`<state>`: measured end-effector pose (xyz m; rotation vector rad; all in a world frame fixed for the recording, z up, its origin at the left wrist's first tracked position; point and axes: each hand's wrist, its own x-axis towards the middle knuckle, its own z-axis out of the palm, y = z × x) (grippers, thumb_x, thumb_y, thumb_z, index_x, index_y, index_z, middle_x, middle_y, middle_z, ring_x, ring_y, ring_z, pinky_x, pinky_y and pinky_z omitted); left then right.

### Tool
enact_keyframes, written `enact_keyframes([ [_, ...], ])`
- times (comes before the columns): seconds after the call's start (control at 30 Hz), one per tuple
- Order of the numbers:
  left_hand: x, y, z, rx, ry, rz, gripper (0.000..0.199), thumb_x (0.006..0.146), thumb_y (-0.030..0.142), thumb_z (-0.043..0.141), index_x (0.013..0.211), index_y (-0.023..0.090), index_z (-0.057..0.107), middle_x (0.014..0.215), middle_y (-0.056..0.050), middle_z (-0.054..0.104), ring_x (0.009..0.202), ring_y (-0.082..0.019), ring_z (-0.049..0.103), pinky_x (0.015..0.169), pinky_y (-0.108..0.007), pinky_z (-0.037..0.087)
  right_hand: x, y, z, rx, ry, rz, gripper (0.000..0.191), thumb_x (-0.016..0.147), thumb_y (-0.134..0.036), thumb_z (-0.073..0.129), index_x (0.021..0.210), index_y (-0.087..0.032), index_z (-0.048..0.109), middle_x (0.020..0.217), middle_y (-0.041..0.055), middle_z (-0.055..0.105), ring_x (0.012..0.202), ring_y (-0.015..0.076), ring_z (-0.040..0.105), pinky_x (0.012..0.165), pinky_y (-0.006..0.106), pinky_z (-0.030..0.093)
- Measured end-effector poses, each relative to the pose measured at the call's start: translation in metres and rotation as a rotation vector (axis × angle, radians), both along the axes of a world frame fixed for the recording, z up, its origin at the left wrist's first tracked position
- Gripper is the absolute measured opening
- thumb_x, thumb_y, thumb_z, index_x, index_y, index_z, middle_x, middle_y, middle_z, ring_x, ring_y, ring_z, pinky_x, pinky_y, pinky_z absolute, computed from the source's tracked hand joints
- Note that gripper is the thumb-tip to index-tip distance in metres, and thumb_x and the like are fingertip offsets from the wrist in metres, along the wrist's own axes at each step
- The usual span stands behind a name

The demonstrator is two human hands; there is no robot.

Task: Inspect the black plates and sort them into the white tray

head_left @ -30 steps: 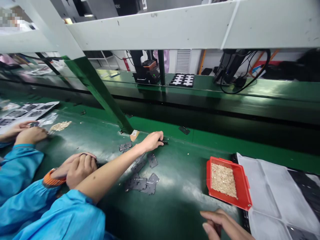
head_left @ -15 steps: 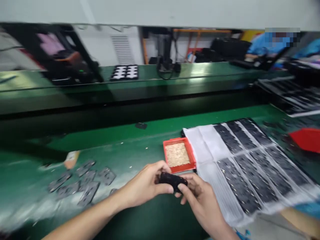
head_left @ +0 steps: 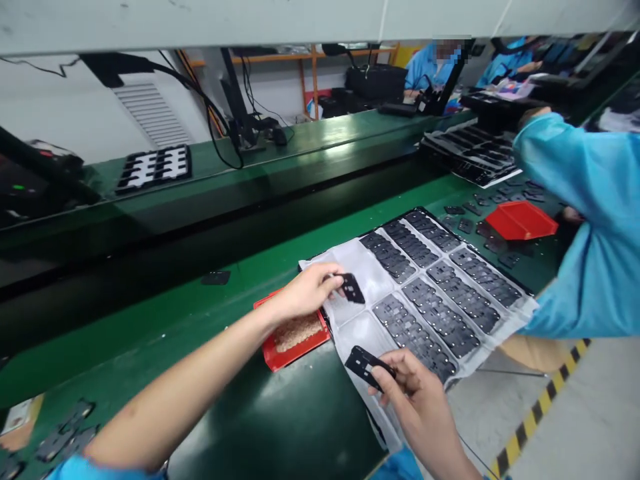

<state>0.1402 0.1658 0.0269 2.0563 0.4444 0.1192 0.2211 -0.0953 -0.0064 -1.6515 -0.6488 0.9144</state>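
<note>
In my left hand (head_left: 316,288) a small flat black plastic plate (head_left: 354,289) with cut-outs is pinched by one end, over the upper white section of the lined tray (head_left: 363,257). My right hand (head_left: 415,393) grips a second black plastic plate (head_left: 364,364), tilted, above the tray's near left corner. Rows of similar black plates (head_left: 415,333) fill the other sections of the tray. Under my left forearm, partly covered, stands a red bin (head_left: 295,359) holding many small tan pieces (head_left: 299,333).
Loose dark plates (head_left: 65,433) lie at the lower left, and a single one (head_left: 216,277) near the bench's rear ledge. On the right, a co-worker's blue sleeve (head_left: 590,200) reaches past a red hexagonal bin (head_left: 523,220). A black-and-white tray (head_left: 155,170) sits on the back shelf.
My hands were together around dark plates; now they are apart, each with one plate, over the tray. The view has swung right, and a co-worker's arm shows at the right.
</note>
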Motion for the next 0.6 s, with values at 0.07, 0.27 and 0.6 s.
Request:
enact_keyframes([
  [0.07,0.046,0.019,-0.008,0.048,0.064,-0.085,0.024,0.099,0.013,0.05,0.096,0.014,0.073,0.087,-0.006,0.077,0.076,-0.017,0.071,0.075,-0.026,0.054,0.01,-0.01,-0.002,-0.011,-0.04,-0.002,0.036,0.097,-0.056,0.07,0.09,-0.021,0.067,0.077,0.0053,0.075,0.066,0.0188,0.076,0.056,0.023,0.058],
  [0.27,0.137,0.028,-0.038,0.17,0.195,-0.294,0.018,0.086,0.004,0.067,0.095,0.016,0.077,0.074,0.002,0.073,0.066,-0.013,0.065,0.07,-0.022,0.049,0.038,-0.032,-0.009,-0.053,-0.183,0.037,0.032,0.102,-0.051,0.062,0.092,-0.022,0.07,0.08,0.0053,0.076,0.073,0.0195,0.074,0.066,0.024,0.059],
  [0.6,0.147,0.017,-0.065,0.34,0.229,-0.354,0.017,0.086,0.013,0.077,0.101,0.019,0.073,0.086,-0.002,0.073,0.083,-0.019,0.066,0.073,-0.026,0.045,0.056,-0.021,-0.009,-0.04,-0.211,-0.068,0.037,0.095,-0.057,0.068,0.085,-0.022,0.072,0.082,0.0054,0.071,0.076,0.02,0.068,0.068,0.026,0.056],
])
